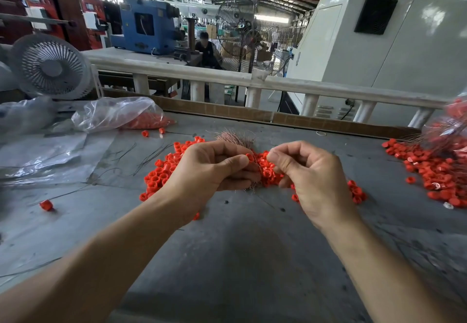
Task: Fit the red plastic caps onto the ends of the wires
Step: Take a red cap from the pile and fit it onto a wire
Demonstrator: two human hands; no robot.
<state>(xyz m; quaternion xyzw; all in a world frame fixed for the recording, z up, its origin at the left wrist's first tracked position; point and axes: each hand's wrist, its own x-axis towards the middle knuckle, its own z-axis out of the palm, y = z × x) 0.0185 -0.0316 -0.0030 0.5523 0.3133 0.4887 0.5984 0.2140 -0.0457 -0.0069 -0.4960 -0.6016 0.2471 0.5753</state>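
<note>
Our left hand [212, 168] pinches one red cap [250, 157] and grips a wire bundle [235, 137]; our right hand [310, 171] pinches something unseen; two cap piles [158, 173] flank us, uncountable

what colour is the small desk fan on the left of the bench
White or pale grey; the small desk fan shows only in the head view.

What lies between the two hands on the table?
In the head view, between the left hand and the right hand sits a heap of red caps, with a wire bundle fanning out just behind it.
</note>
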